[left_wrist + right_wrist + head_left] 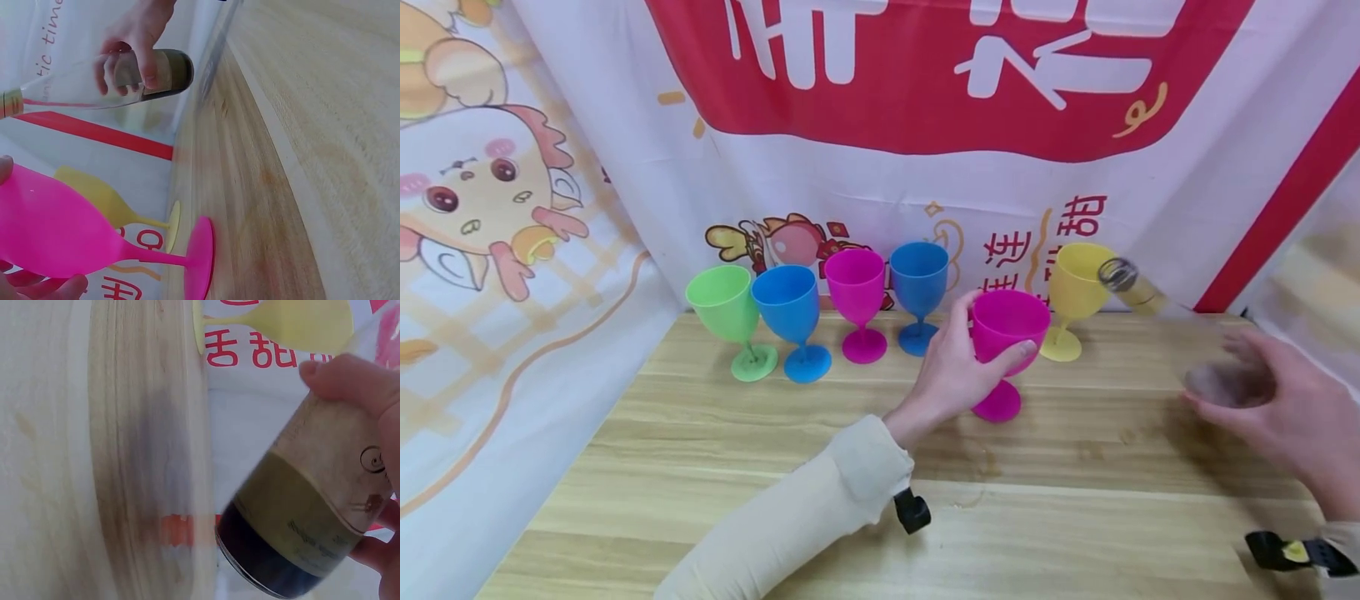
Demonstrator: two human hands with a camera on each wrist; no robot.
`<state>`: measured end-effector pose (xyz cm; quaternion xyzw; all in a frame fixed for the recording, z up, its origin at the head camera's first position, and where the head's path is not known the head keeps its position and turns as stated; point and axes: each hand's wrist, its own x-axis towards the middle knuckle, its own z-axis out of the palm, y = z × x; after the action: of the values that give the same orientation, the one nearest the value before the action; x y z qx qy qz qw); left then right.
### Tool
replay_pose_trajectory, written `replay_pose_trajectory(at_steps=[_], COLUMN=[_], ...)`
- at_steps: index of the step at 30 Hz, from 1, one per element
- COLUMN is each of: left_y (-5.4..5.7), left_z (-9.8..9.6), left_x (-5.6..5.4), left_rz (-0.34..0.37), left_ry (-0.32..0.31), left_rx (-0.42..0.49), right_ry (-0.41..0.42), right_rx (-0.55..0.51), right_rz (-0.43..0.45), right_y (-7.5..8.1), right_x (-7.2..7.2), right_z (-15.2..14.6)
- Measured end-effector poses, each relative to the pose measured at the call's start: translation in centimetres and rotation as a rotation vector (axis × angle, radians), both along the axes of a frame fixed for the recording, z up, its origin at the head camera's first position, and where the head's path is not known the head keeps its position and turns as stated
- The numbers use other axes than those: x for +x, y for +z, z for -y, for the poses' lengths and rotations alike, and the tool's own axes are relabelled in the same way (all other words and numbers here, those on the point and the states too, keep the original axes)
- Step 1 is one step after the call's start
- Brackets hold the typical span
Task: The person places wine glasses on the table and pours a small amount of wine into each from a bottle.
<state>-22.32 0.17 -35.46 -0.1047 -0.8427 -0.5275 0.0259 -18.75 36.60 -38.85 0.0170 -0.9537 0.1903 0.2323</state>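
Note:
My left hand [951, 367] grips the bowl of a magenta plastic goblet [1009, 321], fingers behind it and thumb on the near side. In the left wrist view its foot [199, 259] is close to the wooden tabletop. On the right, my right hand [1296, 404] holds a clear glass wine bottle [306, 500] around its labelled lower body. The bottle is tilted, its neck pointing left toward the goblets, and blurred in the head view. Its base end looks dark. A yellow goblet [1077, 287] stands upright just behind the held goblet, near the bottle's mouth.
Along the back of the table [715, 467] stand a light green goblet [727, 308], a blue goblet [788, 307], another magenta goblet [857, 287] and a second blue goblet [919, 283]. Behind them hangs a printed cloth [820, 183]. Faint wet rings mark the wood.

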Motion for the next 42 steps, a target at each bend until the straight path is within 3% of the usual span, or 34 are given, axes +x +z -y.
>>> replay_pose_trajectory(at_steps=[3, 8, 10, 15, 31, 42], left_y=[-0.1, -0.3, -0.3, -0.3, -0.7, -0.6], left_z=[-0.1, -0.1, 0.0, 0.4, 0.7, 0.7], left_x=[0.1, 0.2, 0.2, 0.3, 0.6, 0.6], left_rz=[-0.001, 0.001, 0.002, 0.0, -0.047, -0.029], left_ry=[-0.011, -0.024, -0.028, -0.04, -0.116, -0.119], left_rx=[0.007, 0.03, 0.041, 0.05, 0.089, 0.136], right_ry=[0.022, 0.074, 0.07, 0.064, 0.199, 0.162], right_rx=[0.068, 0.141, 0.155, 0.174, 0.061, 0.111], right_rz=[-0.084, -0.321, -0.348, -0.365, -0.5, -0.42], right_y=[0.0, -0.3, -0.2, 0.3, 1.5, 2.5], right_x=[0.3, 0.3, 0.3, 0.4, 0.2, 1.3], right_z=[0.0, -0.1, 0.2, 0.5, 0.0, 0.3])
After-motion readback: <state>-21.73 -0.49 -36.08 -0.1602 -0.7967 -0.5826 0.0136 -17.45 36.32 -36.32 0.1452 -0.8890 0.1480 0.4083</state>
